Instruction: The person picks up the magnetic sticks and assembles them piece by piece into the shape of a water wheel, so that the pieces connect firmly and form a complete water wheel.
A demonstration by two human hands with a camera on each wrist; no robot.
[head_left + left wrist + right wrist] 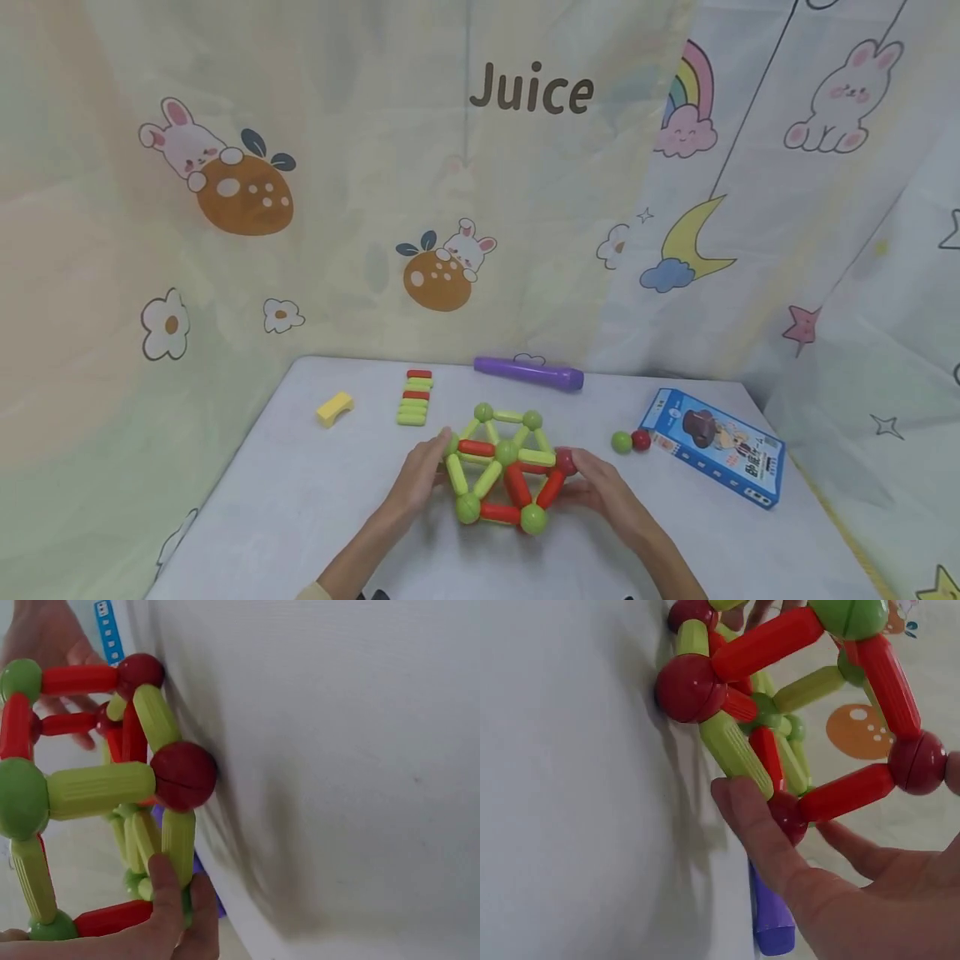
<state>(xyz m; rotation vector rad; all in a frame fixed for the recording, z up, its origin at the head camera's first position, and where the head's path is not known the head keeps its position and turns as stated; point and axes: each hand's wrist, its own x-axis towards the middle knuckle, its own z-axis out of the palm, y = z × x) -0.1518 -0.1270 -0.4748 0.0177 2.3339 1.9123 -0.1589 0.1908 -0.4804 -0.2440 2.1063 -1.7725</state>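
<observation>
A ball-and-stick toy structure (507,452), built of green and red balls joined by lime and red rods, stands at the front middle of the table. My left hand (418,475) grips its left side. In the left wrist view, the fingers (166,896) lie along a lower ball and rod. My right hand (600,487) holds the opposite side, its thumb at a dark red ball (917,762) and its fingers (757,832) around a lower red ball (788,817). The structure's underside is partly hidden in the head view.
Behind the structure lie a row of lime and red rods (414,398) and a purple microphone-shaped toy (528,372). A yellow arch block (334,409) is at left. To the right are a loose green ball (622,442), a red ball (641,440) and a blue box (716,446).
</observation>
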